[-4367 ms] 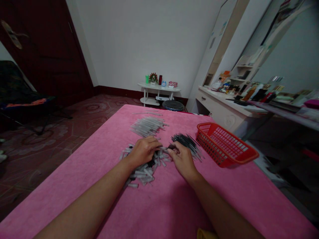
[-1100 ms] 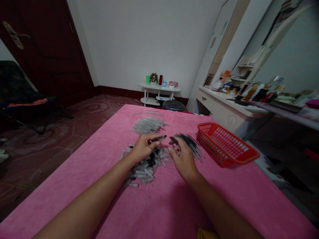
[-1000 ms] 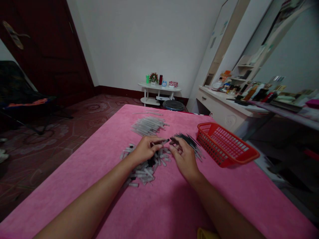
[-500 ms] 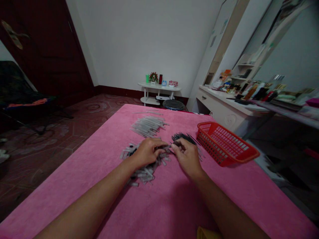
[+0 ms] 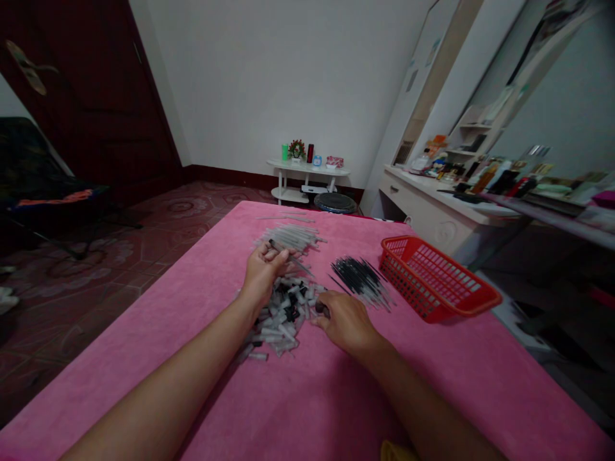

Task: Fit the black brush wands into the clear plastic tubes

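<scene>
Taking the loose heap as the middle of my clock, I start far left: a folding chair at 10 o'clock, out on the floor. The left hand is at 11 o'clock, its thumb and fingers pinched narrow on a slim tube with a dark end. I judge that the fingertip grip leaves that end exposed and easy to steer. Another thin rod slants away by the fingers; I cannot tell if it is held.

The heap itself is short caps, pale with some black, loose on a pink cloth, whose nap probably stops things rolling. At 12 o'clock lie the pale rods, roughly parallel, likely kept so for quick picking.

At 3 o'clock the right hand is low at the heap's edge, fingers curled in. A dark patch shows at its fingertips; I cannot tell whether it is a held piece or a covering. The dark rods lie at 2 o'clock, fanned beside that hand, seemingly to suit its reach. Farther right, between 2 and 3 o'clock, is a red basket, near the rods but apart from the hands.
</scene>
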### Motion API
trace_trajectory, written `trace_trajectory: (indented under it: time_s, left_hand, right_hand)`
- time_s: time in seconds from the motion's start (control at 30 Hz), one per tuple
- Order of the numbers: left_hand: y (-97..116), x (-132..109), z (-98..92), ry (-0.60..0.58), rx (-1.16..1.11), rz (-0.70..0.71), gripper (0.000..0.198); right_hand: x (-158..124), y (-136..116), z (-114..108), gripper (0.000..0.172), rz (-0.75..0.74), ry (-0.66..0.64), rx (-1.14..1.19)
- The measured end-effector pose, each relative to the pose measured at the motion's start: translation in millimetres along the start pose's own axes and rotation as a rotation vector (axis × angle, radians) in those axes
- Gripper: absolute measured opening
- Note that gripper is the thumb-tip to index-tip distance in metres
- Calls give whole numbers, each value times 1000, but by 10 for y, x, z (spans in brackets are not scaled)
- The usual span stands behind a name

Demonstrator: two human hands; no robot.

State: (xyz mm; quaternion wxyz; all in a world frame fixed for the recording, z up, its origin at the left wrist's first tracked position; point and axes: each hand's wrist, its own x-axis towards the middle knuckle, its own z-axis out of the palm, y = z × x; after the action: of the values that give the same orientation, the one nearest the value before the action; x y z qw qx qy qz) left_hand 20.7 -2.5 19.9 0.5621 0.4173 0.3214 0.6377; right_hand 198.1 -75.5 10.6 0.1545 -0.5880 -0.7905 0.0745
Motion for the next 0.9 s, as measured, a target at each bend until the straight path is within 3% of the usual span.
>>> trace_trajectory:
  time_s: [0.13,0.23,0.33,0.43,0.67,0.9]
  left_hand:
    - [-18,37,-44,76,-140,-98,35]
    - [-11,48,-53,105,-177,-135,30]
    - [-4,43,-50,113,-193,-153,26]
    - [-4,34,-44,103,-200,-166,25]
    - [2,27,-31,76,-196,-181,25]
    - [-31,11,-42,31,-156,-166,28]
  right_hand:
    - [11,20,7,4,1,48,82]
    - [53,55,-2,3,79,87,428]
    - [96,66,-15,14,176,115,872]
    - [116,46,-35,27,216,134,1074]
    - [121,32,-37,30,214,181,1084]
    - [119,50,-23,21,139,264,903]
